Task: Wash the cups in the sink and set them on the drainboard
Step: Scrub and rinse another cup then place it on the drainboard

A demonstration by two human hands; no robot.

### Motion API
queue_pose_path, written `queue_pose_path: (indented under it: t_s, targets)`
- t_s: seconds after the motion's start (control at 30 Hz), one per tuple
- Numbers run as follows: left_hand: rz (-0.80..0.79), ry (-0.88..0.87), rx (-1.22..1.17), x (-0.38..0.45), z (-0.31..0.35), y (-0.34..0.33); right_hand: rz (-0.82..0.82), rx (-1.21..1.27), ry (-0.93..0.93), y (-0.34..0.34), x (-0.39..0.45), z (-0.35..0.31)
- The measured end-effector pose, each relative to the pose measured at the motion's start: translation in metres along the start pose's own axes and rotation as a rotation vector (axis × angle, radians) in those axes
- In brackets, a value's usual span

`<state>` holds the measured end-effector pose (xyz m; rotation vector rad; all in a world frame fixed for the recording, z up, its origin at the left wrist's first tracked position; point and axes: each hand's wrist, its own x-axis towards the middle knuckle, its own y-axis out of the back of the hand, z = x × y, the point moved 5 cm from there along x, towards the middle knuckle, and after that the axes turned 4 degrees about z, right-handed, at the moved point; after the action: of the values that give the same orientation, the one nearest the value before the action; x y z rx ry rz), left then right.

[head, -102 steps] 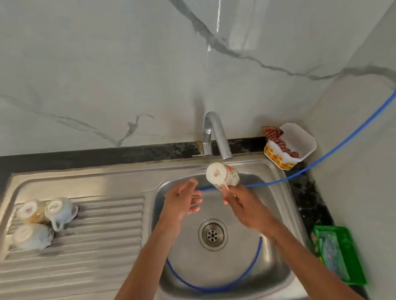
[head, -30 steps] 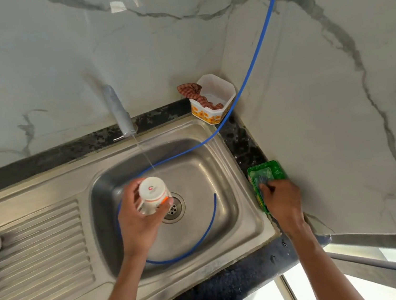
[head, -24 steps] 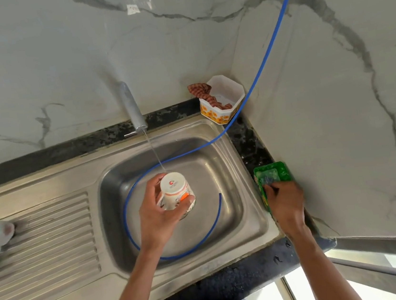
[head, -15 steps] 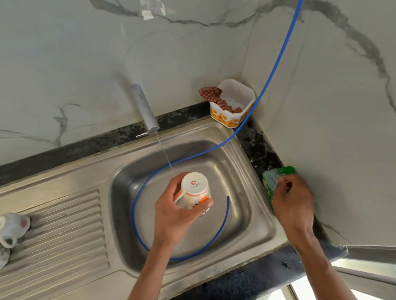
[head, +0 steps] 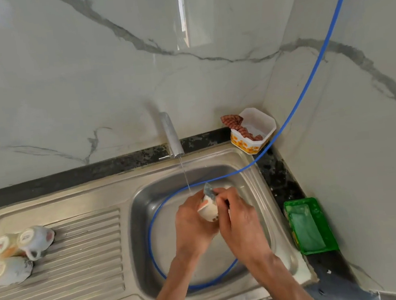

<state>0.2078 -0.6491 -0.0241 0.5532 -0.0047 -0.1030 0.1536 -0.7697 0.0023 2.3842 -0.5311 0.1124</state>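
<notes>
Marble wall [head: 81, 64]: grey-veined, behind and to the right of the counter
Counter [head: 288, 183]: dark speckled stone, framing a steel sink
Drainboard [head: 79, 251]: ribbed steel, left of the sink [head: 259, 187] basin
Blue hose [head: 308, 81]: runs down from upper right, loops round inside the basin
Green tray [head: 325, 224]: on the counter right of the sink, pale residue inside
Left hand [head: 192, 227]: over the basin, fingers curled round a cup
Right hand [head: 240, 219]: touching the left, fingers pinching a sponge against the cup
Tap [head: 173, 138]: thin stream running, falling just beside the hands
White tub [head: 254, 130]: back corner, orange flowers, brown cloth draped over its rim
Three cups [head: 17, 254]: upturned, touching, far left of the drainboard
Cup [head: 208, 211]: white with orange marks, tilted, held between both hands
Sponge [head: 209, 190]: grey-blue, at the cup's upper end
</notes>
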Motion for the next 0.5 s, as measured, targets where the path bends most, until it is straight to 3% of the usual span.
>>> queue_pose_path:
  t_s: [0.13,0.23,0.33,0.4,0.5]
  targets:
    - [-0.004,-0.045,0.036,0.008,0.003,0.003,-0.004,0.038,0.065,0.000,-0.020,-0.007]
    - [-0.034,-0.051,0.021,0.000,0.007,0.003,-0.033,0.115,-0.008,-0.001,0.002,0.013]
    - [-0.054,-0.007,-0.096,-0.007,0.009,0.003,-0.151,0.518,-0.279,-0.012,0.024,0.021]
    - [-0.061,0.018,-0.151,-0.006,0.012,0.005,-0.118,0.891,-0.516,-0.019,0.023,0.018]
    - [0.059,0.168,-0.269,-0.002,0.007,0.018,-0.027,0.997,-0.604,-0.022,0.000,0.004]
